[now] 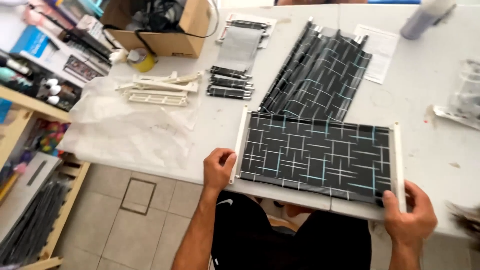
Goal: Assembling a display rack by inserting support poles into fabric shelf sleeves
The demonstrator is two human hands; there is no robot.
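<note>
Person is holding a black patterned fabric panel (317,156) flat at the near edge of the white table (440,150), gripping it at both ends. Left hand (217,169) is closing its fingers around the white end bar (239,145); right hand (411,214) is clamping the opposite white bar (398,165), thumb on top. Just behind the panel, more folded black panels (320,75) are lying. White plastic parts (160,89) and a cardboard box (165,25) are sitting further left.

A rectangular black fabric panel (317,157) patterned with thin white and pale blue crossing lines, stretched flat between two white plastic end rails, lies lengthwise along the near edge of the counter (440,150).
</note>
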